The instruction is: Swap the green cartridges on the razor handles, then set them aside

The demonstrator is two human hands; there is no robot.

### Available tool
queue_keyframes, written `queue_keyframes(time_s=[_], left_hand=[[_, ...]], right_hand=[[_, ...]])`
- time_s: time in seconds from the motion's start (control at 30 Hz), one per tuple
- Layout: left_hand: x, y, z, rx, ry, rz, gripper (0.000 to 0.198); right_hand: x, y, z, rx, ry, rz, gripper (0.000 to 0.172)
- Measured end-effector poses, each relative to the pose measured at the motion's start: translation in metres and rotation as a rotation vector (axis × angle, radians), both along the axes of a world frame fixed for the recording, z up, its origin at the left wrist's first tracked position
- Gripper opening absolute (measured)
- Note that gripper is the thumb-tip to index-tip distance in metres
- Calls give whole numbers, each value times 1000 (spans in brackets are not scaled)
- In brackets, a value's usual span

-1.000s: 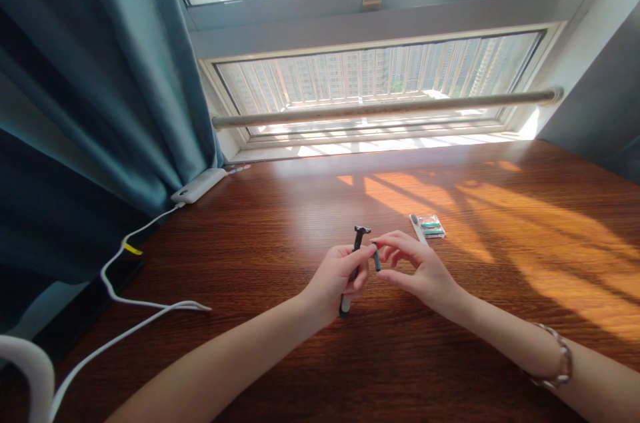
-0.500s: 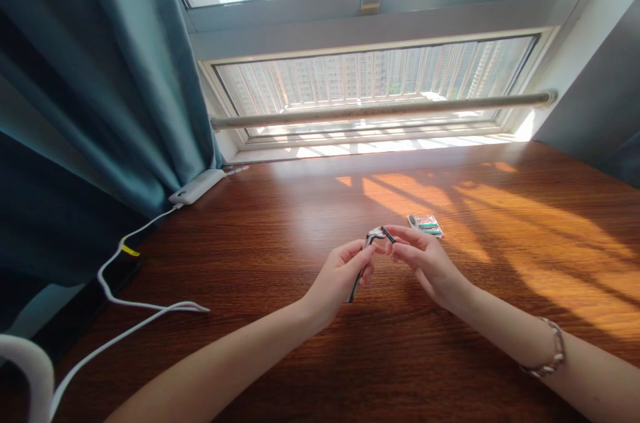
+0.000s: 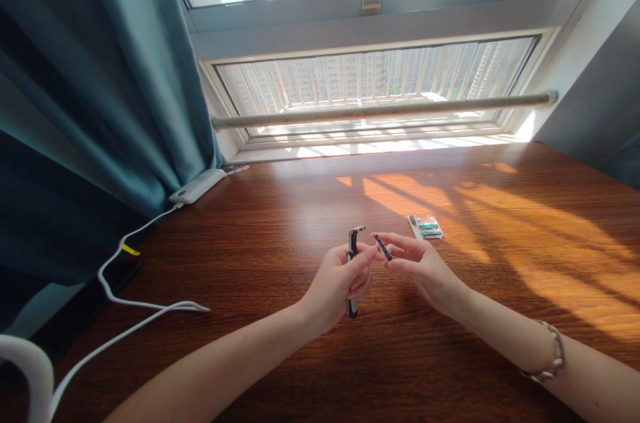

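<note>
My left hand (image 3: 333,283) is closed around a black and silver razor handle (image 3: 353,243), held almost upright with its bent silver head end on top. The lower end sticks out below my fingers. Between the thumb and fingers of my right hand (image 3: 433,270) is a small black bar, a razor cartridge (image 3: 384,248), tilted and apart from the handle's head. My left thumb tip comes close to the cartridge; whether they touch I cannot tell. Behind my right hand, a small clear pack (image 3: 429,227) with green-striped pieces lies on the table.
The brown wooden table (image 3: 280,223) runs up to a barred window with a rail (image 3: 380,113) across it. At the left, a white power strip (image 3: 197,186) sits by the blue curtain (image 3: 115,63), its white cable (image 3: 113,296) looping over the table's left side.
The cartridge has come away from the razor's head. My left hand has turned the handle more upright and shifted it slightly left, while my right hand keeps the cartridge, a little lower.
</note>
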State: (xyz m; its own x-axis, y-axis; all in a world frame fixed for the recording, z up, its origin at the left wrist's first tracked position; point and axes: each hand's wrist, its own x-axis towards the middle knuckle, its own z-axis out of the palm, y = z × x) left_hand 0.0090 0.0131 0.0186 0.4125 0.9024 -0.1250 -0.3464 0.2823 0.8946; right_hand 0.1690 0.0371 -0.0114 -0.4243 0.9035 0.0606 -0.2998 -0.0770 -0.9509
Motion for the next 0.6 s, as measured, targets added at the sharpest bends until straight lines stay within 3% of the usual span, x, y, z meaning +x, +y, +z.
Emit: queue_keyframes(time_s=[0.3, 0.6], left_hand=[[0, 1, -4, -59, 13, 39, 21], [0, 2, -4, -90, 40, 32, 23]], right_hand=[[1, -2, 4, 428, -288, -49, 41], [0, -4, 6, 538, -371, -111, 39]])
